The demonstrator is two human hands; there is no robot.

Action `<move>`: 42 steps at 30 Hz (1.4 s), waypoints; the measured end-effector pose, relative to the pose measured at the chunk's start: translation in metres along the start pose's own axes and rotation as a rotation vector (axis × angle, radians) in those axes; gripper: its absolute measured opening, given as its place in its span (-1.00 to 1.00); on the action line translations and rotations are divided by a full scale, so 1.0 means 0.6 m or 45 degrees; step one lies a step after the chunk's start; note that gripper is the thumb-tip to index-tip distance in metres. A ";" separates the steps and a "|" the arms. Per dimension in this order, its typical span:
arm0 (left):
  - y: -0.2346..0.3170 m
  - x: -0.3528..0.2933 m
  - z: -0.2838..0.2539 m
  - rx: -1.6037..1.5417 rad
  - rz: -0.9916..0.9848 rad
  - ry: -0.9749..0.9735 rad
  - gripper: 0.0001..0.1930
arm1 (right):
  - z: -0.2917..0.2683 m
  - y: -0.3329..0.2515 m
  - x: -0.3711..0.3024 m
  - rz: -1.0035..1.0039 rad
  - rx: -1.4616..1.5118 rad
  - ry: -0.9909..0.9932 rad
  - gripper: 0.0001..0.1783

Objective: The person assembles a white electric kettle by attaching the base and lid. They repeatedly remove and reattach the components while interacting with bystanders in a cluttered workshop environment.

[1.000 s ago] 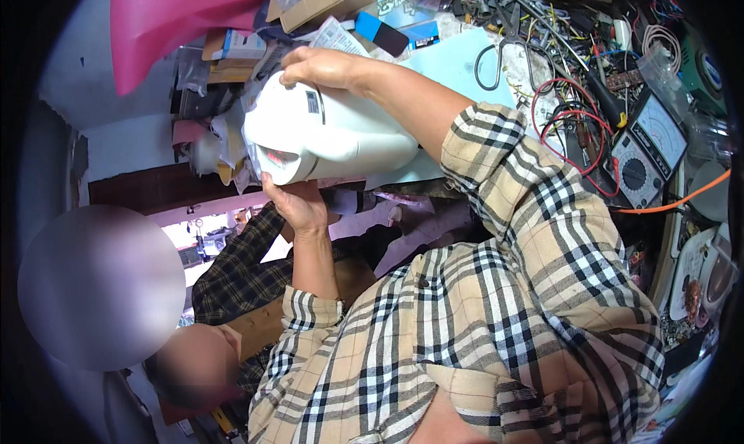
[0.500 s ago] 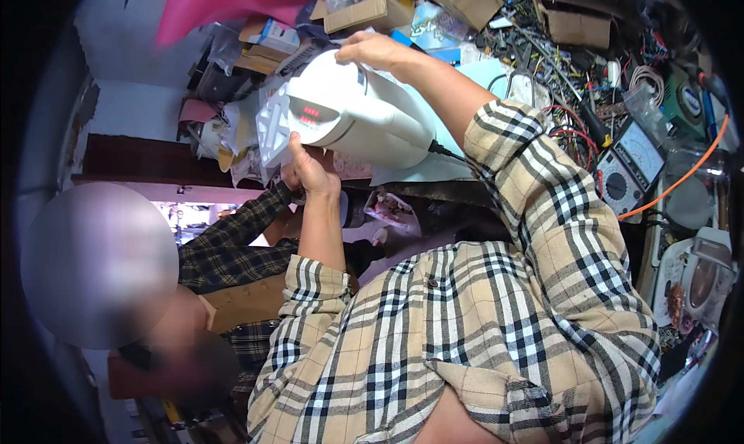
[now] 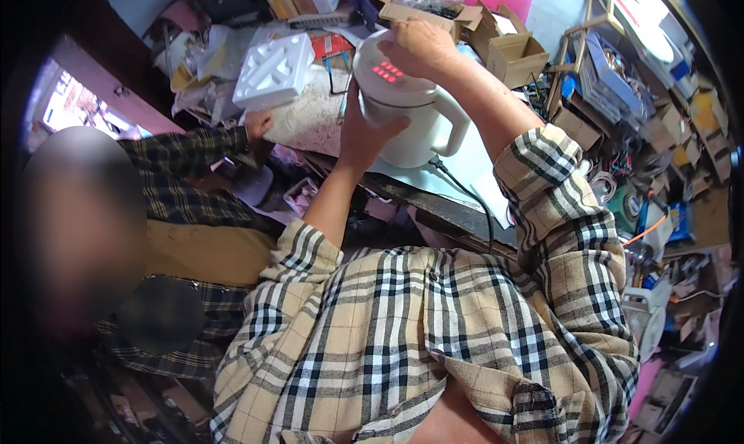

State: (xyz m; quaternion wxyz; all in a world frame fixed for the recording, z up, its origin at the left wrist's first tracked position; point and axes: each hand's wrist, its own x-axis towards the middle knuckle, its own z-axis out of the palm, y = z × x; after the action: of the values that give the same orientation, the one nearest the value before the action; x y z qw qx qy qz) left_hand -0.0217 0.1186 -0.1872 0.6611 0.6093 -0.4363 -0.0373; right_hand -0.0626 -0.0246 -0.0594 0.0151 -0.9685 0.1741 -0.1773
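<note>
A white electric jug with a side handle and red lit marks on its lid stands nearly upright on the bench. A black cord runs from low on its body. My left hand is wrapped round the jug's left side, with the thumb across its front. Over the top reaches my right hand, its fingers curled at the lid; the fingertips are partly hidden. A pale sheet lies under and beside the jug.
Left of the jug lies a white foam packing tray. A co-worker's hand rests by the bench edge, at the left. Cardboard boxes stand behind, and shelves of clutter fill the right side.
The jug has gone from tilted over to the left to nearly upright on the bench. Both my hands have stayed on it. My view has turned, and the foam tray now shows apart from the jug.
</note>
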 end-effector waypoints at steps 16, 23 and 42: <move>0.000 0.002 0.042 0.249 0.019 0.057 0.28 | -0.010 0.027 -0.043 -0.237 -0.179 0.174 -0.57; -0.010 -0.009 0.066 0.260 0.118 0.179 0.27 | -0.006 0.034 -0.053 -0.272 -0.156 0.181 -0.55; -0.002 -0.034 0.105 0.357 0.139 0.237 0.27 | -0.006 0.067 -0.070 -0.279 0.046 0.275 -0.66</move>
State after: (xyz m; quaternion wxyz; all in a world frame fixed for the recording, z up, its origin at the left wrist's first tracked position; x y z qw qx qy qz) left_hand -0.0729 0.0812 -0.2070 0.6083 0.6717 -0.4065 0.1165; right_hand -0.1143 -0.0480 -0.0739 -0.0058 -0.9566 0.0646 -0.2840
